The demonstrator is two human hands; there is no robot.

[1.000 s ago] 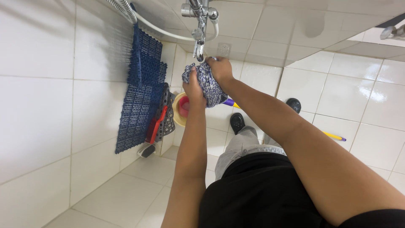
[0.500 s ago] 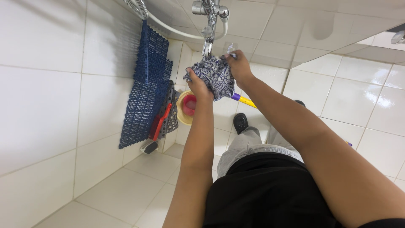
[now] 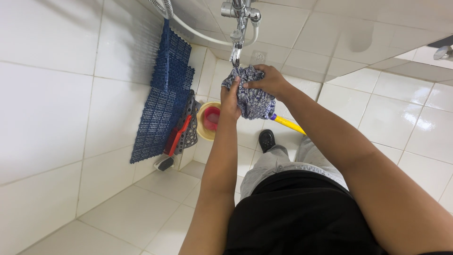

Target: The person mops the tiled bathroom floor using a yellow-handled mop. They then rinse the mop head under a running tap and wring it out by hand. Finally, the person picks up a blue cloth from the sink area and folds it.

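Observation:
Both my hands grip a bunched blue-and-white patterned cloth (image 3: 254, 97) just below a chrome wall tap (image 3: 237, 46). My left hand (image 3: 230, 100) clasps the cloth's left side, fingers curled into it. From above and the right, my right hand (image 3: 270, 81) squeezes the top of the cloth. The cloth hangs down between them, wet-looking. No water stream is clearly visible from the tap.
A yellow bucket (image 3: 203, 123) holding a red scoop (image 3: 212, 117) stands on the floor under the tap. Blue plastic mats (image 3: 160, 101) lean on the left wall with a red-and-grey brush (image 3: 178, 137). A yellow mop handle (image 3: 288, 123) lies near my shoe (image 3: 266, 140).
The hands and cloth have stayed under the tap, shifting and re-gripping the cloth slightly; the camera view has drifted so the tap sits a little further right in view.

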